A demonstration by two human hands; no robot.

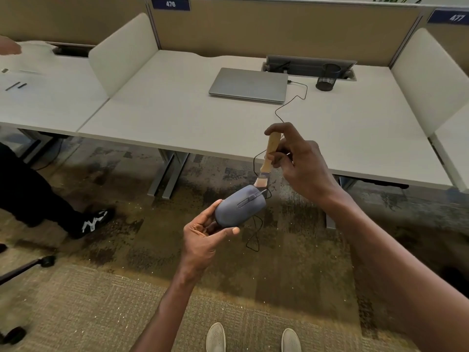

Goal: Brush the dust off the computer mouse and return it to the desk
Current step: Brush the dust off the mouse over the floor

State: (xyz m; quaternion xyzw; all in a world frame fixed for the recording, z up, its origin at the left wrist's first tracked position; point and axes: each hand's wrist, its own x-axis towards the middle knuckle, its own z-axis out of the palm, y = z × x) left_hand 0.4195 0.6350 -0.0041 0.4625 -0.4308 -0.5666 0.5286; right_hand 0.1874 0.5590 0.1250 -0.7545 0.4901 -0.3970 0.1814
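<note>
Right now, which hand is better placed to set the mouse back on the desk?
Left. The left hand already grips the mouse; the right hand is occupied holding the brush against it.

Broad bare table surface left open in front of the closed laptop, mesh pen cup right of the laptop, black cable trailed from the laptop toward the table's near edge
</note>
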